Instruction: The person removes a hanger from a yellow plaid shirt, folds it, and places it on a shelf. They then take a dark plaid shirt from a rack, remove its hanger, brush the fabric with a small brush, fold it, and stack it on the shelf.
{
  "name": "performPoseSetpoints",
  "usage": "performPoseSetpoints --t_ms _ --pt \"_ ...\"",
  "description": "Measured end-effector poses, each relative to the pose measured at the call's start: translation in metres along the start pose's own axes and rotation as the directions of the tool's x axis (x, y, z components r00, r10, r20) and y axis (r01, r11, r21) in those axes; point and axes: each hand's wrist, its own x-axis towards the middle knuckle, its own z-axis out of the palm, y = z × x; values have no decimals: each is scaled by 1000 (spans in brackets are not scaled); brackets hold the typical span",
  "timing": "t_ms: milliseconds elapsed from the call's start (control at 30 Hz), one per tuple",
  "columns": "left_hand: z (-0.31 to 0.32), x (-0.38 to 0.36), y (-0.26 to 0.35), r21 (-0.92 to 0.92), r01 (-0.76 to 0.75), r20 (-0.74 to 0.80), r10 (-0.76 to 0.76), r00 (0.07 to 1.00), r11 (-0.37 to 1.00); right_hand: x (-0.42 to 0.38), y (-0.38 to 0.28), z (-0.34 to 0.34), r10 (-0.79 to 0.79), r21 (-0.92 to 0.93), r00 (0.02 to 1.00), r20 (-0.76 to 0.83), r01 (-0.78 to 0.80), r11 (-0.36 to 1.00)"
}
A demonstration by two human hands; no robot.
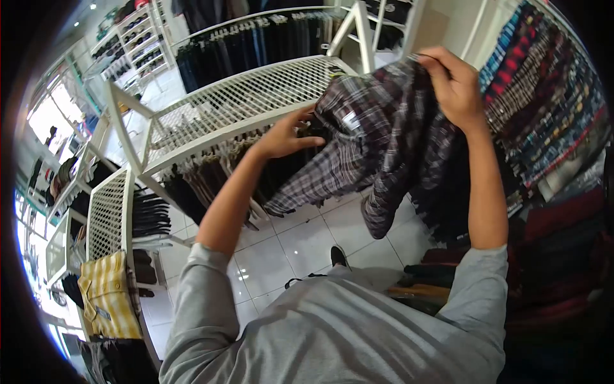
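A dark plaid shirt (358, 118) with grey, white and reddish-brown checks hangs in the air in front of me, its sleeves drooping over the tiled floor. My right hand (455, 89) pinches it by its upper right part, thumb and fingers pressed together on the cloth. At the shirt's left edge is my left hand (286, 137), its thumb stretched out apart from the fingers. The left fingertips are right at the cloth, partly in shade. A small pale label or tag (350, 120) shows on the shirt.
A white mesh-topped rack (224, 96) with hanging trousers stands ahead. Patterned shirts (543, 96) hang densely on the right. Dark folded clothes (563, 256) lie at the lower right. A yellow checked shirt (112, 294) is at the lower left. White floor tiles (268, 256) lie below.
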Motion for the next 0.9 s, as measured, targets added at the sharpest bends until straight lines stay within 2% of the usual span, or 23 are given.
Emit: performPoseSetpoints --t_ms 67,100,133,200,233,333,400,467,500,533,600,633,700,733,800,833,867,900 --pt "49 32 -18 -241 74 148 -39 988 968 7 6 2 -50 -6 998 40 51 999" --pt "66 42 -15 -327 16 182 46 982 945 9 7 -1 -57 -11 997 56 58 998" --pt "79 50 -13 -341 9 194 61 979 940 10 8 -5 -56 -25 997 56 58 998" --pt "103 63 -5 -464 168 323 -11 946 870 7 22 -15 -65 -70 998 16 66 995" --pt "111 64 2 -486 206 384 -4 923 850 4 26 -20 -59 -84 998 25 61 995" --pt "139 57 23 -546 218 368 -3 930 809 -2 35 -34 -31 -122 999 -4 31 992" --pt "120 41 67 -387 335 487 -118 865 859 -9 39 -44 37 -156 999 -14 -38 987" --pt "161 45 10 -671 362 560 122 819 647 -16 46 -53 47 -176 999 -19 -50 983" --pt "149 39 22 -560 371 640 102 762 741 -20 51 -57 74 -180 997 -33 -79 980" --pt "150 34 21 -539 368 667 117 736 758 -23 55 -62 100 -183 994 -49 -108 977" --pt "155 28 -3 -338 317 718 25 695 886 -32 62 -69 145 -208 989 -43 -151 967" --pt "151 22 -10 -333 322 722 20 691 886 -35 66 -72 123 -200 989 -77 -136 970" --pt "144 6 -20 -266 212 703 38 710 940 -41 72 -76 85 -200 988 -127 -110 974" --pt "142 -3 -19 -261 210 703 36 710 942 -44 74 -78 84 -199 988 -132 -110 974" --pt "137 -17 -17 -291 367 699 -65 712 884 -49 78 -82 117 -222 981 -155 -150 964" --pt "139 -16 -32 -79 301 711 -158 685 950 -50 78 -82 98 -183 982 -163 -128 975" --pt "138 -16 -48 -76 303 708 -163 688 950 -53 80 -86 96 -178 982 -164 -125 976" --pt "133 -15 -62 -37 196 601 -135 788 980 -56 81 -91 147 -199 977 -155 -177 964"
